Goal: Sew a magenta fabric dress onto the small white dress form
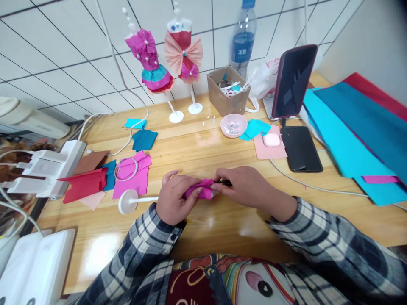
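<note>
My left hand [173, 195] is closed around a mini dress form, lying on its side. The form's round white stand [128, 202] sticks out to the left, and most of its body is hidden under my fingers. Magenta crepe paper [206, 191] wraps the end that shows between my hands. My right hand [246, 186] pinches at this paper's right end and also holds a slim black tool [226, 183], whose kind I cannot make out. Behind them stand two dressed mini forms, one in a magenta dress [146, 53], the other with a peach bow [183, 53].
Magenta [140, 182], red [84, 186] and teal paper pieces [144, 140] lie at left near a white power strip [68, 159]. A pink bowl of beads [233, 126], cardboard box [227, 91], bottle [243, 46], phones [302, 148] and large paper sheets [337, 131] are at right.
</note>
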The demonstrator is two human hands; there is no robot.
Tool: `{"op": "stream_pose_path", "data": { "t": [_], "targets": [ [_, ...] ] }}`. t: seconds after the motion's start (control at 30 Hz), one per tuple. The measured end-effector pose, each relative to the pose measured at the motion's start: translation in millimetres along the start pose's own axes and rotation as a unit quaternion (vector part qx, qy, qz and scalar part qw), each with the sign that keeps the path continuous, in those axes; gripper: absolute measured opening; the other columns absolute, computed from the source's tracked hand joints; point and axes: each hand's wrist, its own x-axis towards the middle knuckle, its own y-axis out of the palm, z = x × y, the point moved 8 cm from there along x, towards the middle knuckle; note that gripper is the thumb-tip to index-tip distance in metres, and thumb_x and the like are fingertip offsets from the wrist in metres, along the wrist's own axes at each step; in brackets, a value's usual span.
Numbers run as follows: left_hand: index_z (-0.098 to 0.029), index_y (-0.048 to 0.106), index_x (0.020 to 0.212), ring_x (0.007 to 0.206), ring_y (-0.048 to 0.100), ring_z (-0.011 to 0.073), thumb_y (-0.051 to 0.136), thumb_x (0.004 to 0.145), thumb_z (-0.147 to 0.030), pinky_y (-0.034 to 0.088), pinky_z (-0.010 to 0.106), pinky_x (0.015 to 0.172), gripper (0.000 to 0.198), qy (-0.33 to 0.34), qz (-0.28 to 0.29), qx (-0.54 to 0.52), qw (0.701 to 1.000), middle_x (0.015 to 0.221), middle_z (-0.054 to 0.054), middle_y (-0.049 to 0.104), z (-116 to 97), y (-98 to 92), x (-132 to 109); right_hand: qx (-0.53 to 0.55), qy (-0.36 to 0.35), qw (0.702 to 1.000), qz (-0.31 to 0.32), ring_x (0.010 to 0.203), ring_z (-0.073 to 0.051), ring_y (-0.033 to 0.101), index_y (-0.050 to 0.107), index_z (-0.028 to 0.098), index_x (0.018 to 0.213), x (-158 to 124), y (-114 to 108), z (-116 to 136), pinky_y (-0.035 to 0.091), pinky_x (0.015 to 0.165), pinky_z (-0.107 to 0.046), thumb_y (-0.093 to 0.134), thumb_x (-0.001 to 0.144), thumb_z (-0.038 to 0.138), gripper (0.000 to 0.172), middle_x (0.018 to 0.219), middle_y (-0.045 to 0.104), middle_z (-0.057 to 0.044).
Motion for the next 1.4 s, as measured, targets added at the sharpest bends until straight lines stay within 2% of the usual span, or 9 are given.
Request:
{"op": "stream_pose_path", "data": {
  "t": [0.17, 0.33, 0.9, 1.1, 1.4],
  "targets": [
    [-0.024, 0.068, 0.093, 0.079, 0.067, 0.0164, 0.055, 0.09, -0.023, 0.033, 0.043, 0.098, 0.014, 0.005, -0.018, 0.001, 1.0, 0.084, 0.001, 0.073, -1.2, -2.4, 1.3, 0.01, 0.0, 1.0, -0.004, 0.071, -0.018, 0.064, 0.063, 0.026, 0.097, 0.9, 0.4, 1.8, 0.024, 0.055, -0.027, 0.052, 0.091, 0.05, 0.027, 0.082, 0.072, 0.0],
    [-0.024, 0.069, 0.094, 0.078, 0.067, 0.0157, 0.054, 0.091, -0.023, 0.034, 0.043, 0.098, 0.015, 0.007, -0.029, 0.006, 1.0, 0.084, 0.001, 0.074, -1.2, -1.8, 1.9, 0.01, 0.006, 1.0, -0.009, 0.069, -0.017, 0.063, 0.063, 0.024, 0.095, 1.9, 1.4, 2.0, 0.023, 0.055, -0.027, 0.053, 0.091, 0.049, 0.028, 0.08, 0.072, -0.001],
    [-0.025, 0.069, 0.094, 0.079, 0.066, 0.0163, 0.056, 0.09, -0.024, 0.033, 0.044, 0.099, 0.014, -0.006, -0.021, 0.01, 1.0, 0.084, 0.0, 0.073, 2.3, 0.7, 0.4, 0.024, 0.003, 1.0, -0.015, 0.067, -0.016, 0.061, 0.063, 0.024, 0.094, 1.3, 1.6, 2.2, 0.024, 0.055, -0.026, 0.054, 0.091, 0.046, 0.024, 0.077, 0.071, 0.0],
    [-0.025, 0.069, 0.094, 0.079, 0.066, 0.016, 0.054, 0.091, -0.025, 0.033, 0.043, 0.099, 0.015, -0.016, -0.017, 0.009, 1.0, 0.084, 0.0, 0.073, 3.0, 1.1, 0.2, 0.027, 0.01, 0.999, -0.019, 0.069, -0.016, 0.062, 0.064, 0.025, 0.097, -0.1, 0.8, -0.1, 0.025, 0.056, -0.026, 0.054, 0.09, 0.05, 0.028, 0.081, 0.072, 0.0],
    [-0.026, 0.07, 0.093, 0.078, 0.067, 0.0163, 0.052, 0.091, -0.027, 0.03, 0.046, 0.104, 0.017, -0.033, -0.014, 0.015, 0.999, 0.085, 0.001, 0.074, 3.5, 1.2, 1.2, 0.048, 0.018, 0.999, -0.006, 0.071, -0.016, 0.062, 0.065, 0.027, 0.098, 0.3, 2.9, -0.1, 0.026, 0.057, -0.027, 0.054, 0.091, 0.047, 0.024, 0.08, 0.072, 0.001]
  ]
}}
